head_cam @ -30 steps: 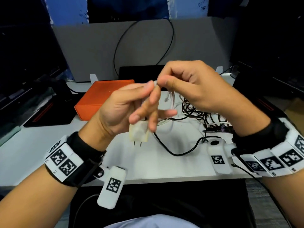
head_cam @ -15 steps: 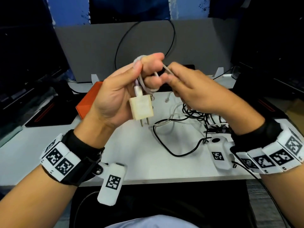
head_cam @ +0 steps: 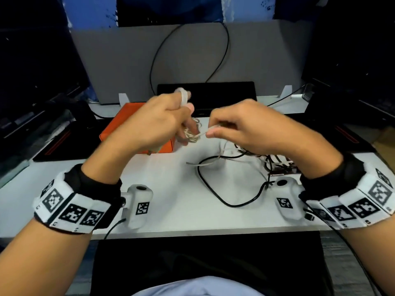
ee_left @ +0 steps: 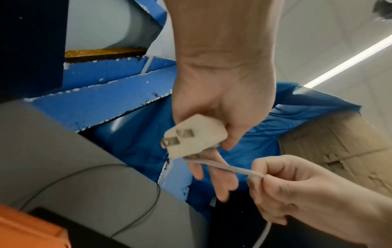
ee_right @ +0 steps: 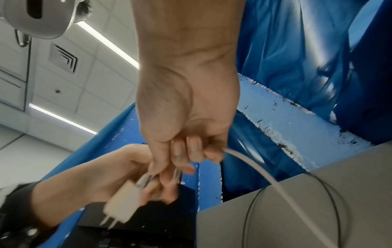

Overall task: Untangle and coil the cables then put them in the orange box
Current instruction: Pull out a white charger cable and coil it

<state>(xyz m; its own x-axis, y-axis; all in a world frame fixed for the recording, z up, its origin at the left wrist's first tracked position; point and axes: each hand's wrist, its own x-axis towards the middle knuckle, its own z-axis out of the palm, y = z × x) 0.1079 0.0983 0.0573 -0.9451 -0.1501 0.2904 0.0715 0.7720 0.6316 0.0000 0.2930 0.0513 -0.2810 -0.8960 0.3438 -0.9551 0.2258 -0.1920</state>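
My left hand (head_cam: 149, 127) is raised above the tabletop (head_cam: 171, 199), a little in front of the orange box (head_cam: 119, 124) that sits toward the far left of the white surface. In its palm I grip the white charger plug (ee_left: 194, 136), prongs pointing back toward my wrist, and turns of the white cable (head_cam: 184, 97) are wound over my raised index finger. My right hand (head_cam: 241, 127) is level with it and just beside it, thumb and forefinger pinching the same white cable, which runs taut across the short gap between my hands; the other fingers are curled in around the cable as it leaves the bottom of my fist and drops away toward the table. Beneath my right hand, near the right edge of the tabletop, lies the tangle of black cables (head_cam: 273, 161), with one black loop (head_cam: 213, 189) curving out toward the middle and a loose white strand crossing it. Beyond the far edge stands a grey partition (head_cam: 192, 60) with another thin black wire (head_cam: 156, 58) hanging in an arc against it.
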